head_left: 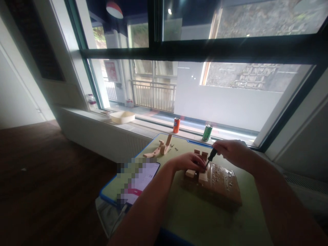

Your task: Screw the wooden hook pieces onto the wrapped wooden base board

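A black-handled screwdriver (212, 154) is gripped in my right hand (232, 149), its shaft slanting down to the left. Its tip meets the fingers of my left hand (189, 162), which are pinched together near the wooden blocks (203, 176). What those fingers hold, if anything, is too small to make out. Beneath them lies a brown box (225, 184) with a shiny, clear-wrapped top. Upright wooden pieces (204, 155) stand just behind my left fingers.
Wooden parts (164, 147) and several small screws (176, 149) lie at the table's far left. A phone (143, 181) rests near the left edge of the green table (176, 201). An orange can (176, 125), a green can (207, 133) and a cream tray (122, 117) stand on the windowsill.
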A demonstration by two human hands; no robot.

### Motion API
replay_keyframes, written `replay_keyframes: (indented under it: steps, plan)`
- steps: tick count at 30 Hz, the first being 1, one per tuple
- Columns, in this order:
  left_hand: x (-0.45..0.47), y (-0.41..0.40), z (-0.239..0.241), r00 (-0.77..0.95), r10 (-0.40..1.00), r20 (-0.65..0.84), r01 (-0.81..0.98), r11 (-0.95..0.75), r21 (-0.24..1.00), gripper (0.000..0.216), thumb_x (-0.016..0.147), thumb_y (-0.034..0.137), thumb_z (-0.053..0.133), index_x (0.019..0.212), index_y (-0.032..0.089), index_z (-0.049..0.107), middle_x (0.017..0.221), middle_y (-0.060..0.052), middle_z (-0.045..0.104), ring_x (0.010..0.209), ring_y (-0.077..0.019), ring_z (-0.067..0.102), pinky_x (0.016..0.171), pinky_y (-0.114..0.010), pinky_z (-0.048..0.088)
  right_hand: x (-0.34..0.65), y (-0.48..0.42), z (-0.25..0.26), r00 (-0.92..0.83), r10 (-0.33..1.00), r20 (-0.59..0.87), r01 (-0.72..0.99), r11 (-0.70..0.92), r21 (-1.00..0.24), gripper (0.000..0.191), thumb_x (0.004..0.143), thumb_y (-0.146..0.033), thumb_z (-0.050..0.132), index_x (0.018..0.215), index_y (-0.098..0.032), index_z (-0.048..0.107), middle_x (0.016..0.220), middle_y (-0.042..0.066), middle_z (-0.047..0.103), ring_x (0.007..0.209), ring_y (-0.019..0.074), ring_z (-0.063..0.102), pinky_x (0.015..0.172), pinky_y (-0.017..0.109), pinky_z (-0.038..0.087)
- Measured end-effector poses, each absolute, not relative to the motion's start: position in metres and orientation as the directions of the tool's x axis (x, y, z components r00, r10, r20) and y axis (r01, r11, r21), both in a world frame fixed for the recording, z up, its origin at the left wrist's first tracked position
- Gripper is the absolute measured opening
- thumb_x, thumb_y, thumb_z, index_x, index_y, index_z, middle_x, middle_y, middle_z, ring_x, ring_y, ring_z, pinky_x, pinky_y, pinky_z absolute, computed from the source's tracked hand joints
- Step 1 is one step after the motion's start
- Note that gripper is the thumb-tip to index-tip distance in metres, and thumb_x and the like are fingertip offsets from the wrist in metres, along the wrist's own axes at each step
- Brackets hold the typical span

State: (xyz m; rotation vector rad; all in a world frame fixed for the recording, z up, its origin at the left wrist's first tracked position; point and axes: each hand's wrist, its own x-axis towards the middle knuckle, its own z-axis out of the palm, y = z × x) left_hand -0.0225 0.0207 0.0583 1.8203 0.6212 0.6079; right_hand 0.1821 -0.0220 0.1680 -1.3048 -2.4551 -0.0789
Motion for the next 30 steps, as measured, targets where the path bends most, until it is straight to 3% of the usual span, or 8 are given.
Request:
replay_keyframes:
  steps: [3, 7, 12, 15, 19, 22, 25, 30]
  plan:
    - [-0.021, 0.013, 0.064, 0.672, 0.73, 0.124, 0.126, -0.277, 0.953, 0.04, 0.065, 0.039, 0.07, 0.095, 0.014, 0.069, 0.09, -0.008, 0.065, 0.077, -0.0152, 0.06, 0.07, -0.027, 0.047, 0.178, -0.019, 0.164, -0.431, 0.799, 0.42, 0.882, 0.472, 0.006, 0.054, 0.086, -0.055, 0.032, 0.058, -0.019, 0.062, 0.051, 0.002, 0.057, 0.045, 0.0128, 0.047, 0.047, 0.026, 0.027]
    - [-0.016, 0.003, 0.072, 0.573, 0.794, 0.205, 0.06, -0.29, 0.955, 0.04, 0.067, 0.04, 0.068, 0.097, 0.013, 0.066, 0.086, -0.006, 0.064, 0.067, -0.0102, 0.056, 0.059, -0.023, 0.044, 0.166, -0.021, 0.161, -0.396, 0.777, 0.489, 0.907, 0.415, 0.075, 0.056, 0.085, -0.059, 0.032, 0.056, -0.02, 0.06, 0.052, 0.002, 0.057, 0.043, 0.012, 0.045, 0.046, 0.026, 0.023]
    - [-0.006, 0.003, 0.071, 0.54, 0.781, 0.315, 0.01, -0.38, 0.925, 0.036, 0.064, 0.036, 0.071, 0.09, 0.011, 0.066, 0.079, -0.005, 0.064, 0.067, -0.0118, 0.057, 0.061, -0.024, 0.044, 0.163, -0.025, 0.161, -0.401, 0.741, 0.538, 0.907, 0.405, 0.118, 0.051, 0.084, -0.057, 0.037, 0.057, -0.02, 0.06, 0.055, 0.003, 0.058, 0.046, 0.0138, 0.048, 0.046, 0.027, 0.025]
    - [-0.005, 0.006, 0.069, 0.533, 0.78, 0.329, 0.021, -0.401, 0.916, 0.035, 0.067, 0.035, 0.068, 0.091, 0.01, 0.067, 0.082, -0.006, 0.066, 0.07, -0.0136, 0.058, 0.065, -0.026, 0.045, 0.167, -0.026, 0.163, -0.433, 0.722, 0.54, 0.869, 0.494, 0.036, 0.039, 0.084, -0.05, 0.042, 0.074, -0.021, 0.067, 0.069, 0.004, 0.064, 0.055, 0.0155, 0.054, 0.05, 0.028, 0.033]
    - [-0.009, 0.003, 0.073, 0.57, 0.772, 0.283, 0.064, -0.385, 0.921, 0.038, 0.069, 0.038, 0.066, 0.096, 0.012, 0.068, 0.086, -0.007, 0.066, 0.072, -0.0139, 0.057, 0.066, -0.026, 0.043, 0.171, -0.026, 0.166, -0.581, 0.635, 0.509, 0.672, 0.727, -0.14, 0.026, 0.087, -0.029, 0.045, 0.103, -0.022, 0.064, 0.095, 0.004, 0.067, 0.077, 0.0142, 0.06, 0.067, 0.025, 0.042]
    - [-0.012, -0.003, 0.078, 0.6, 0.763, 0.24, 0.089, -0.362, 0.928, 0.037, 0.068, 0.041, 0.067, 0.091, 0.011, 0.069, 0.081, -0.006, 0.065, 0.067, -0.0119, 0.055, 0.061, -0.024, 0.041, 0.171, -0.027, 0.166, -0.584, 0.645, 0.494, 0.698, 0.709, -0.102, 0.022, 0.085, -0.035, 0.048, 0.086, -0.021, 0.065, 0.08, 0.002, 0.067, 0.068, 0.0134, 0.058, 0.06, 0.024, 0.04]
    - [-0.011, -0.007, 0.082, 0.558, 0.796, 0.234, 0.068, -0.325, 0.943, 0.038, 0.062, 0.04, 0.071, 0.085, 0.01, 0.068, 0.07, -0.002, 0.061, 0.059, -0.0092, 0.05, 0.055, -0.022, 0.038, 0.166, -0.029, 0.165, -0.511, 0.687, 0.517, 0.811, 0.584, 0.026, 0.034, 0.081, -0.049, 0.049, 0.066, -0.019, 0.058, 0.063, 0.0, 0.06, 0.053, 0.0122, 0.049, 0.048, 0.025, 0.03]
    - [-0.011, -0.006, 0.081, 0.492, 0.831, 0.259, 0.02, -0.308, 0.951, 0.034, 0.065, 0.038, 0.069, 0.084, 0.01, 0.066, 0.063, 0.0, 0.056, 0.053, -0.0065, 0.046, 0.05, -0.02, 0.035, 0.158, -0.029, 0.159, -0.46, 0.709, 0.535, 0.869, 0.483, 0.108, 0.039, 0.083, -0.051, 0.044, 0.064, -0.019, 0.056, 0.062, 0.001, 0.058, 0.049, 0.0124, 0.047, 0.046, 0.025, 0.026]
